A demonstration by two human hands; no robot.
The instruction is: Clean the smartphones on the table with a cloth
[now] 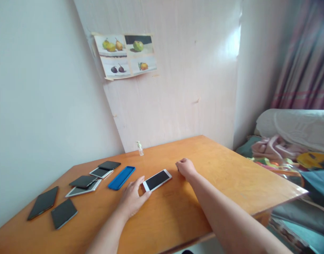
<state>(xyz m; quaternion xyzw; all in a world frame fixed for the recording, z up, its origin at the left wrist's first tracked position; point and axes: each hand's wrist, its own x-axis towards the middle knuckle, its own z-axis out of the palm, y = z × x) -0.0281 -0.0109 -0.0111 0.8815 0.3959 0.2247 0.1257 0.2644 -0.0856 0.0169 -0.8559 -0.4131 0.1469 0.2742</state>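
A white smartphone (pixel 157 180) with a dark screen lies face up on the wooden table. Its near-left end sits between the thumb and fingers of my left hand (pixel 134 195), which touch its edges. To the right of the phone, apart from it, my right hand (pixel 186 167) is curled closed just over the tabletop. Whatever its fingers hold, if anything, is hidden. Left of my left hand lies an empty blue phone case (pixel 121 178), open side up.
Several dark and white phones or tablets, such as a black one (pixel 43 203) and a grey one (pixel 64 213), lie at the left, some stacked. A small clear pump bottle (pixel 140 149) stands by the wall. The table's right edge (pixel 278 208) borders a bed with piled cloth (pixel 273 148).
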